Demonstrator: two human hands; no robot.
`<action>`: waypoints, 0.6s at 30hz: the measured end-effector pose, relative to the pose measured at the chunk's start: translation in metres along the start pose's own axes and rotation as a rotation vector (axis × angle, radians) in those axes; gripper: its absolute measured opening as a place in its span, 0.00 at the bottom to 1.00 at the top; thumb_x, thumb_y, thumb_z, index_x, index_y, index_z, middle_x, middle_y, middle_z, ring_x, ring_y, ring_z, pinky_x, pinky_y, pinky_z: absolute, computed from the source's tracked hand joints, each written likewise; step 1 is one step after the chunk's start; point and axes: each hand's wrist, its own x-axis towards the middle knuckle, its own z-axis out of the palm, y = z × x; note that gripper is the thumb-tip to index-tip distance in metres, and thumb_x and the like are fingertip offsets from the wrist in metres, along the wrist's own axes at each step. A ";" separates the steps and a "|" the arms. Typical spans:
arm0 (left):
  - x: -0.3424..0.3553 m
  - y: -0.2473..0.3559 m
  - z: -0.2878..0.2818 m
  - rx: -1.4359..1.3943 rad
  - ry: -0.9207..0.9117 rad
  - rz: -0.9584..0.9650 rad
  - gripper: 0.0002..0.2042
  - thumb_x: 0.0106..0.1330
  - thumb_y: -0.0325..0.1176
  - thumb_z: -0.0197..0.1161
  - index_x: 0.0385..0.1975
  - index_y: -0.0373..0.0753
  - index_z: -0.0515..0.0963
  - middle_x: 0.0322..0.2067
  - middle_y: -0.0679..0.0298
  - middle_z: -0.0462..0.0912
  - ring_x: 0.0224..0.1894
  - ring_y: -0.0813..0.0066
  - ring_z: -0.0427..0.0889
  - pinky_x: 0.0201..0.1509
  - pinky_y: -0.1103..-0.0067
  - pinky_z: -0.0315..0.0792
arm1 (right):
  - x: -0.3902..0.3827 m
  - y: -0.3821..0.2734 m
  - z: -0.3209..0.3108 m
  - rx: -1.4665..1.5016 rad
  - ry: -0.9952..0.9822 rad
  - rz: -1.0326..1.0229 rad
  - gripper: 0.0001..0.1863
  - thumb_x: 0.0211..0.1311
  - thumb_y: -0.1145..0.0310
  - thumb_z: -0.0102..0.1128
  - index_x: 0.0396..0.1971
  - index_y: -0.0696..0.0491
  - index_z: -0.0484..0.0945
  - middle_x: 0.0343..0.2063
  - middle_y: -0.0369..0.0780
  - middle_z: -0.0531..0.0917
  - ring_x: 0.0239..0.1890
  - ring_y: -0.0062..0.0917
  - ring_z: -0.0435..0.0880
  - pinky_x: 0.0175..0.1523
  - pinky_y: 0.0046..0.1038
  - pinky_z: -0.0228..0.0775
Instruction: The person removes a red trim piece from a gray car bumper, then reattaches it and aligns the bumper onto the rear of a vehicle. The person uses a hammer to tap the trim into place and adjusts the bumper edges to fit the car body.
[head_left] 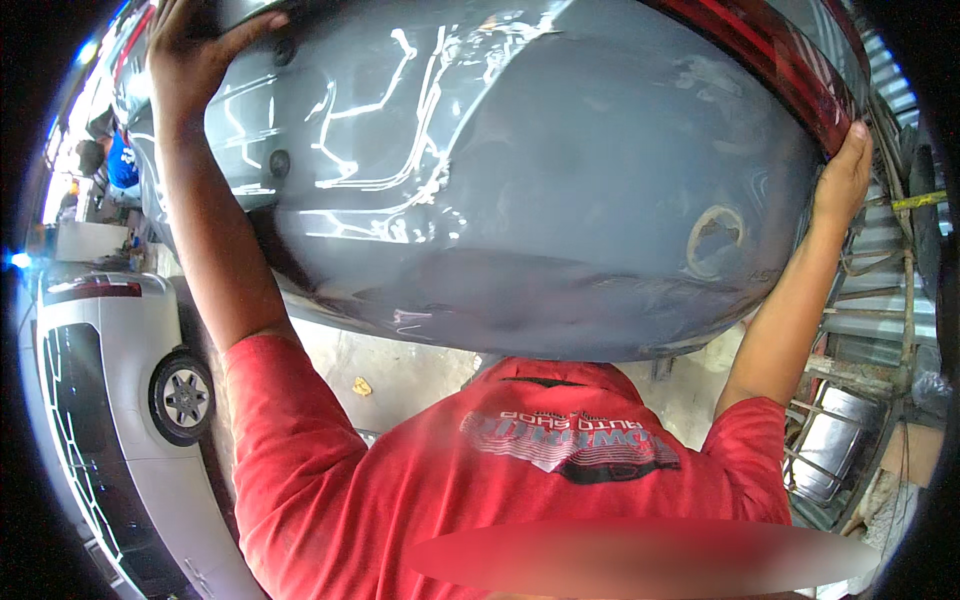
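A large grey car body panel [610, 150], shaped like a bumper, fills the space before my chest. Its left side is glossy, with two round dark fittings; a broad dull area covers the middle. Near its right end is a pale ring-shaped mark [715, 240]. Against the panel's left part rests my left hand [190, 50], open, thumb spread; its fingertips run past the picture's top. My right hand [848, 170] lies along the right edge, just below a dark red strip [770, 60]. Its visible fingers are stretched out, others are hidden.
A silver vehicle [130, 340] stands at the left. Farther off, a person in blue [123, 160] is partly visible. At the right are corrugated sheets [860, 330], hanging cables and a shiny metal tray-like object [832, 440]. A yellow scrap [361, 386] lies on the pale floor.
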 end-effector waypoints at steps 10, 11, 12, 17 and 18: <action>0.000 0.020 -0.016 0.012 -0.123 -0.104 0.57 0.33 0.64 0.82 0.70 0.43 0.72 0.69 0.46 0.71 0.76 0.43 0.60 0.78 0.53 0.54 | 0.026 -0.055 -0.029 -0.206 0.021 -0.151 0.38 0.76 0.42 0.49 0.69 0.62 0.69 0.68 0.56 0.72 0.71 0.48 0.71 0.74 0.40 0.58; 0.000 0.021 -0.016 0.001 -0.129 -0.123 0.57 0.33 0.63 0.82 0.70 0.45 0.72 0.69 0.46 0.71 0.76 0.43 0.60 0.78 0.52 0.54 | 0.036 -0.087 -0.038 -0.148 0.092 -0.285 0.39 0.75 0.41 0.52 0.70 0.60 0.69 0.68 0.55 0.73 0.70 0.48 0.71 0.74 0.40 0.59; 0.000 0.022 -0.017 -0.010 -0.133 -0.131 0.57 0.33 0.63 0.82 0.70 0.45 0.73 0.70 0.46 0.70 0.76 0.43 0.60 0.78 0.52 0.54 | 0.044 -0.122 -0.045 -0.046 0.151 -0.515 0.40 0.71 0.38 0.55 0.71 0.53 0.70 0.67 0.53 0.74 0.70 0.49 0.72 0.74 0.38 0.59; 0.000 0.021 -0.016 -0.003 -0.153 -0.142 0.57 0.32 0.61 0.83 0.70 0.46 0.73 0.70 0.48 0.71 0.76 0.44 0.60 0.78 0.52 0.55 | 0.036 -0.267 0.005 -0.513 -0.061 -0.682 0.29 0.77 0.47 0.50 0.65 0.51 0.75 0.61 0.49 0.80 0.65 0.41 0.76 0.72 0.40 0.61; 0.000 0.021 -0.017 -0.016 -0.156 -0.139 0.56 0.32 0.61 0.83 0.70 0.46 0.73 0.70 0.48 0.71 0.76 0.45 0.60 0.78 0.52 0.54 | 0.024 -0.279 0.037 -0.405 -0.027 -0.750 0.32 0.78 0.46 0.47 0.70 0.53 0.68 0.66 0.52 0.74 0.70 0.43 0.70 0.75 0.45 0.54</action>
